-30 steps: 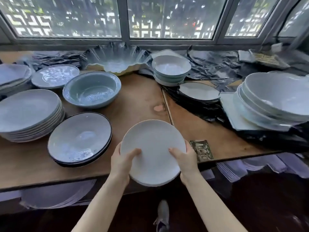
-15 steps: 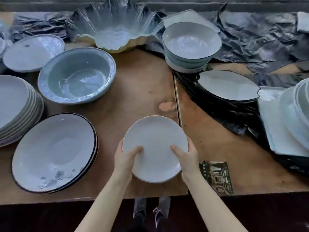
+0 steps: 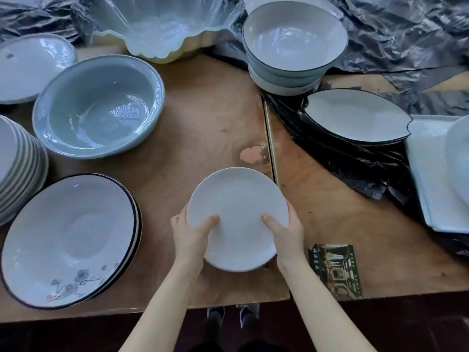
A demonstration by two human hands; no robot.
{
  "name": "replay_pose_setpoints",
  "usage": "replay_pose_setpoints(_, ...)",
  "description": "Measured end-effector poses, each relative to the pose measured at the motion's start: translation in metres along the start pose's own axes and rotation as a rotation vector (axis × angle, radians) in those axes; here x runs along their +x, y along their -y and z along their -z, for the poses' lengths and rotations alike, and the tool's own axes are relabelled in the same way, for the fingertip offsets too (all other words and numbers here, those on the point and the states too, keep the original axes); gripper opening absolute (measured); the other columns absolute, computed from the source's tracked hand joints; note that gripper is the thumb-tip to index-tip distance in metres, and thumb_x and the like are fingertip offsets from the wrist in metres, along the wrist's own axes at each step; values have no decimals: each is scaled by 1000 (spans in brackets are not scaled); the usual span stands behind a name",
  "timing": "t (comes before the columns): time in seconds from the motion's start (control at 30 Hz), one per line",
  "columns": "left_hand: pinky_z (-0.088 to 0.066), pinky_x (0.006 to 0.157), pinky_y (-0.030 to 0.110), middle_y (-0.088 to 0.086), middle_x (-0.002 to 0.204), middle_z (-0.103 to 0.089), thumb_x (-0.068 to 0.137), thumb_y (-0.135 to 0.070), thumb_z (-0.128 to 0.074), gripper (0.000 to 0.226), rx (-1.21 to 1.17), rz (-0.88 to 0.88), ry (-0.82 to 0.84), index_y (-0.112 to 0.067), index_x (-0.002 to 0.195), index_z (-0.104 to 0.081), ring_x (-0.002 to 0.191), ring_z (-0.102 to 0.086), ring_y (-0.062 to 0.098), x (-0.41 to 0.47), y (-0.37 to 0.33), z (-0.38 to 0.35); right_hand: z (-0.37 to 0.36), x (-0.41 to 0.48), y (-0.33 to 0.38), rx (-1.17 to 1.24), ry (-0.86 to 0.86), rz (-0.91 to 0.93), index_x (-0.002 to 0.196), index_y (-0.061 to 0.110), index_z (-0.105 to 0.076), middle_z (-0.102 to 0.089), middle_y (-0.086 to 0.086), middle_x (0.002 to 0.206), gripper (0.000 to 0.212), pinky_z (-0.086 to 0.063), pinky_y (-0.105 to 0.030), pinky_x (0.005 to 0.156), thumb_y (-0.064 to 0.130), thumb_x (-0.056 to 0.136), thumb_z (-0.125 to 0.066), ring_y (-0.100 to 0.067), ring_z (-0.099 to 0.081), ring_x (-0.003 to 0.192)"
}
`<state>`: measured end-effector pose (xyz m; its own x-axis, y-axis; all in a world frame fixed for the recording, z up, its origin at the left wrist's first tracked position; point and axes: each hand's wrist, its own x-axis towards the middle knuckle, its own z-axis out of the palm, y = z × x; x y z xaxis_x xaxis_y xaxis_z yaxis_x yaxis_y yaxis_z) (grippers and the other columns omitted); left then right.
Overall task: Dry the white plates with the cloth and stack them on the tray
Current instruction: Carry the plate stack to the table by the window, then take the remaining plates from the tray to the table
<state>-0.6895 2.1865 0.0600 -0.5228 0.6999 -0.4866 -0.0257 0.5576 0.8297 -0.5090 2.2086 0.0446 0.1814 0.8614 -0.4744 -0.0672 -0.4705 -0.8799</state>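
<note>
Your fingers are curled under the rim of the white plate on both sides, with each thumb laid flat on its upper face. So the left hand and the right hand both grip it, and neither is free. The plate sits tilted a little toward you above the near edge of the wooden table; whether its underside touches the wood, I cannot tell. No cloth shows anywhere in view, and that is your first hazard. To fetch one you would have to let go with one hand, leaving a glazed and probably damp plate in a single pinch right over the table edge, where a slip sends it to the floor by your feet. What I take to be the tray lies well off to your right, partly cut off by the frame and already bearing a white dish. The way there crosses crumpled black plastic and the petal-shaped dish, so a low carry could clip that rim or snag the sheet and drag the crockery on it. To your left the black-rimmed plates stand near your elbow, where a wide swing while wiping could nudge them. Setting the plate down too briskly could chip it.
</note>
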Motion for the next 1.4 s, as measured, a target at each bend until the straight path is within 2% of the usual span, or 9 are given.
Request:
replay_pose_setpoints(0.27, -51, 97, 47, -1, 128, -55, 65, -36, -81, 74, 78, -4, 43, -26, 132, -53, 112, -58, 18, -7, -8, 13, 11, -5, 10, -97, 50, 42, 126, 38, -57, -65, 19, 116, 44, -55, -26, 80, 18, 89, -73, -8, -61, 111)
replay_pose_setpoints(0.33, -49, 99, 42, -2, 133, -52, 73, -30, -83, 75, 145, -77, 51, -23, 139, -47, 115, -55, 15, -8, -11, 22, 16, -10, 14, -186, 40, 76, 127, 34, -57, -63, 17, 123, 41, -55, -32, 86, 23, 91, -71, -11, -59, 116)
replay_pose_setpoints(0.5, -38, 108, 40, 1, 127, -47, 79, -21, -77, 58, 371, -341, 76, -19, 133, -53, 124, -45, 21, -7, -31, 34, 36, -37, 28, -340, -48, 143, 140, 26, -53, -50, 15, 135, 48, -42, -39, 109, 27, 94, -68, -8, -45, 127)
replay_pose_setpoints(0.63, -32, 99, 28, 5, 124, -49, 82, -12, -71, 43, 546, -641, 204, -17, 123, -61, 120, -41, 22, -13, -51, 25, 56, -76, 36, -481, -141, 222, 134, 25, -58, -48, 19, 128, 40, -40, -25, 104, 27, 96, -66, -5, -47, 123)
replay_pose_setpoints(0.73, -26, 89, 7, 2, 123, -53, 86, -14, -68, 33, 627, -850, 373, -19, 119, -63, 106, -38, 6, -34, -63, 8, 78, -118, 39, -596, -257, 252, 131, 19, -62, -55, 10, 127, 36, -36, -10, 93, 23, 95, -66, -10, -55, 119)
replay_pose_setpoints(0.8, -33, 89, 17, 0, 122, -57, 89, -17, -64, 31, 701, -989, 514, -20, 120, -63, 106, -45, 12, -57, -70, -9, 99, -155, 39, -675, -317, 242, 132, 17, -62, -57, 7, 131, 36, -32, -9, 95, 23, 96, -65, -10, -53, 123)
replay_pose_setpoints(0.9, -45, 91, 42, 5, 117, -61, 87, -21, -67, 34, 892, -1336, 747, -18, 121, -65, 110, -55, 30, -112, -76, -44, 141, -223, 30, -781, -444, 211, 137, 18, -57, -54, 6, 139, 40, -32, -14, 102, 28, 98, -61, -10, -48, 130)
replay_pose_setpoints(1.07, -48, 84, 40, 2, 106, -66, 81, -26, -68, 31, 1021, -1940, 1025, -18, 111, -68, 101, -61, 31, -247, -66, -81, 214, -371, -12, -931, -767, 56, 140, 23, -53, -51, 12, 142, 44, -39, -27, 107, 38, 100, -56, -9, -47, 131)
replay_pose_setpoints(1.4, -39, 100, 36, -4, 118, -61, 90, -45, -51, 41, 545, -2616, 1551, -26, 125, -59, 115, -54, 21, -641, 99, -48, 278, -762, -169, -927, -1320, -572, 145, 27, -46, -47, 9, 145, 51, -42, -34, 105, 49, 99, -51, -14, -45, 134)
